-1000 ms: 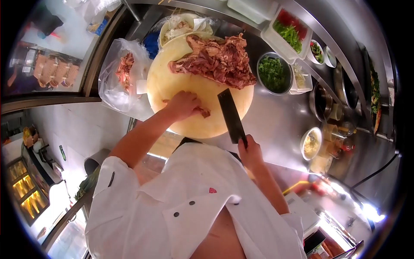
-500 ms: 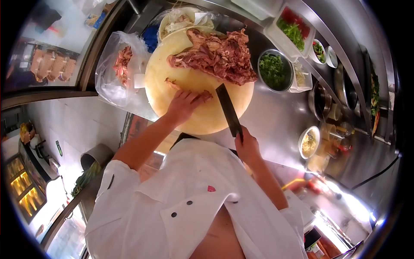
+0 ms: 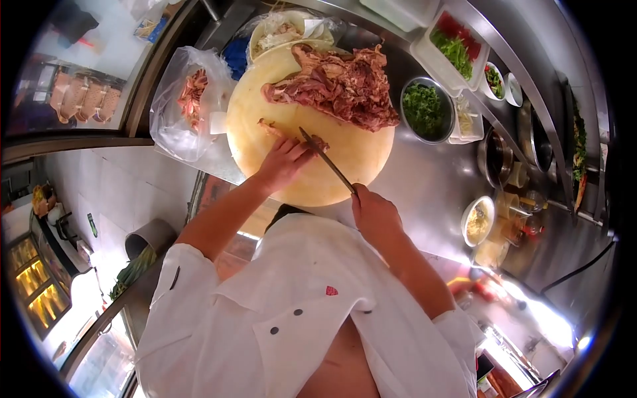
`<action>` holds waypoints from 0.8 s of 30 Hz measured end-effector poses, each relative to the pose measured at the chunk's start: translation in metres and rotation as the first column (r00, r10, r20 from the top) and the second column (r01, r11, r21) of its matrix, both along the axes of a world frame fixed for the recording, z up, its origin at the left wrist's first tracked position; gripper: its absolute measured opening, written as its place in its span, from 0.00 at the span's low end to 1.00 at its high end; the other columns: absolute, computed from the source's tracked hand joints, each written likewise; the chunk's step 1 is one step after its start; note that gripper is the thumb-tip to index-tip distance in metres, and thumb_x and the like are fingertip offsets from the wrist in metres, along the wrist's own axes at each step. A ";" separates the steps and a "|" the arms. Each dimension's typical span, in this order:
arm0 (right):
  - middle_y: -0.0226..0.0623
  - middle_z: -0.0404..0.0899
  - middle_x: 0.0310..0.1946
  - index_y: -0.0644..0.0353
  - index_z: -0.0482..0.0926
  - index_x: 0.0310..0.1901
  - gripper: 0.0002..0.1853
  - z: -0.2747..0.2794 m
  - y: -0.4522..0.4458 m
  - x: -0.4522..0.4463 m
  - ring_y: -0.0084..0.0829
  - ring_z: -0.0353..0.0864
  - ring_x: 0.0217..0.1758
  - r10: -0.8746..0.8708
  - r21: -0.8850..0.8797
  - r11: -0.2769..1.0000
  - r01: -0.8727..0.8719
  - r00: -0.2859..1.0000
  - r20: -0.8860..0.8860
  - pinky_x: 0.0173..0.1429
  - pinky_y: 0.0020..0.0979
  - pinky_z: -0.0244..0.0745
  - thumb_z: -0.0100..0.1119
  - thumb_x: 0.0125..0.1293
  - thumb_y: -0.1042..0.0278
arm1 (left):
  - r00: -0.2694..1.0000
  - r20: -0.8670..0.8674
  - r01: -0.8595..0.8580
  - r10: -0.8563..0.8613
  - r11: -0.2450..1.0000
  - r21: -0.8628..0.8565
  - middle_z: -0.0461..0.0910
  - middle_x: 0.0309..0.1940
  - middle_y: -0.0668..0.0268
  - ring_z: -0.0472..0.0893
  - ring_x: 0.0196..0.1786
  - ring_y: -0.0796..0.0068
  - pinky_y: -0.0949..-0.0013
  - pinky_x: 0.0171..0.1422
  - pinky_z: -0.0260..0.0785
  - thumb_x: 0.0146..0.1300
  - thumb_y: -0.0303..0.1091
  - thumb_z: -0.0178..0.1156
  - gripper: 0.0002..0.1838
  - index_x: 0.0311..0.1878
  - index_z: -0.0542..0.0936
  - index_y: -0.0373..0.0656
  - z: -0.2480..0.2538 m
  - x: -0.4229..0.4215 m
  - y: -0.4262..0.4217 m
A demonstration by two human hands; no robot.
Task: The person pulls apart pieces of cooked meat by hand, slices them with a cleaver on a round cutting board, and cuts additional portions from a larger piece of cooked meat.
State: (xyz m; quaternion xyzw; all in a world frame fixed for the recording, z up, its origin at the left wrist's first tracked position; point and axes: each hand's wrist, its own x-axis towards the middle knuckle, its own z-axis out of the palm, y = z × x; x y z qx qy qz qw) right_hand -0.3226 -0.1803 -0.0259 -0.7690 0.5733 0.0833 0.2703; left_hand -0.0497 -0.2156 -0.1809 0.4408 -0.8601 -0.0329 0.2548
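Note:
My left hand [image 3: 283, 163] presses a small strip of meat [image 3: 320, 144] onto the round yellowish board [image 3: 358, 158], its fingers together on the piece. My right hand [image 3: 375, 211] is closed round the handle of a cleaver [image 3: 330, 162]. The blade stands edge-down over the small piece, close beside my left fingertips; whether it touches the meat cannot be told. Another small scrap [image 3: 269, 127] lies just above my left hand. A large heap of reddish-brown meat [image 3: 345, 86] covers the upper right of the board.
Left of the board lies a clear plastic bag [image 3: 166, 113] with meat pieces. A metal bowl of chopped greens [image 3: 426, 109] stands right of it, near a white tub [image 3: 434, 69] of red and green vegetables. A white bowl [image 3: 478, 221] is farther right.
My right hand has swung the cleaver left, from the board's right side to the small piece. My left hand has moved off the scrap and now rests below it.

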 end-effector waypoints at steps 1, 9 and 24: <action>0.46 0.86 0.35 0.56 0.75 0.58 0.12 0.001 -0.003 0.003 0.51 0.90 0.34 0.023 0.010 1.000 -0.023 0.999 -0.035 0.41 0.49 0.87 0.51 0.84 0.59 | 1.000 0.006 0.001 -0.001 1.000 0.006 0.82 0.60 0.72 0.79 0.56 0.64 0.57 0.66 0.69 0.61 0.29 0.64 0.27 0.66 0.87 0.54 0.002 0.000 0.000; 0.47 0.87 0.36 0.54 0.76 0.62 0.14 -0.004 -0.015 -0.005 0.52 0.89 0.37 0.133 0.074 0.990 -0.119 0.963 -0.233 0.43 0.52 0.87 0.47 0.86 0.58 | 0.996 0.092 -0.001 -0.013 0.989 0.145 0.83 0.60 0.76 0.77 0.56 0.67 0.58 0.67 0.67 0.64 0.34 0.67 0.25 0.65 0.86 0.55 0.003 -0.003 0.004; 0.50 0.87 0.39 0.57 0.73 0.62 0.13 -0.042 -0.025 0.005 0.53 0.91 0.40 0.121 0.121 0.987 -0.103 0.981 -0.154 0.45 0.52 0.88 0.48 0.84 0.62 | 0.998 0.051 -0.048 0.043 0.993 0.106 0.83 0.59 0.76 0.76 0.56 0.65 0.54 0.68 0.66 0.62 0.35 0.70 0.23 0.61 0.87 0.59 -0.011 -0.014 0.001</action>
